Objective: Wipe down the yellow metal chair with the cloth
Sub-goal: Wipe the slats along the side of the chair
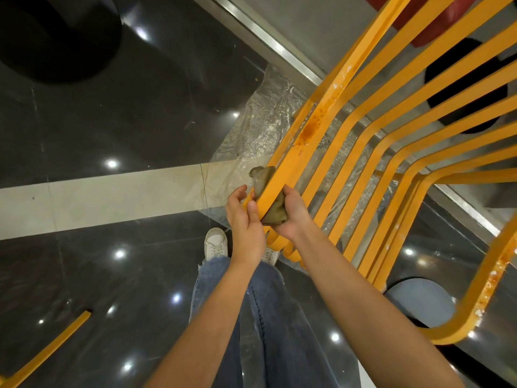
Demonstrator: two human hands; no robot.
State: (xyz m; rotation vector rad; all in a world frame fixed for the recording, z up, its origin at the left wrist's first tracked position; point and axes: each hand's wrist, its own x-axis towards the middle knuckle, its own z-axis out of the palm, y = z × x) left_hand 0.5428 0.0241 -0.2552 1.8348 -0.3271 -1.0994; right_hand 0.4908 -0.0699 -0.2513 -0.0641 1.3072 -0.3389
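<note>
Nearest me are my jeans (268, 317) and a white shoe (215, 243) at 6 o'clock, on the glossy dark floor (98, 113). Just above them, near the centre, both hands are on the job. My left hand (242, 219) rests on the near end of the outer slat, thumb laid along the top edge, fingers loosely curled and not closed around anything I can make out. My right hand (291, 217) grips the cloth (272, 208), a drab bunched rag folded under and around that same slat, with a tail sticking up past it toward 12.

The yellow chair (372, 130) fans out from the hands toward 1 and 3 o'clock. Up the slat I'm holding, toward 1, I see rusty orange stains and white flecks, so I judge the work far from finished. To do this pass well I'd keep the left hand steadying the frame, wrap the cloth fully round the slat, and press harder over the stains.

Beyond, a speckled plastic sheet (260, 130) lies under the chair.
</note>
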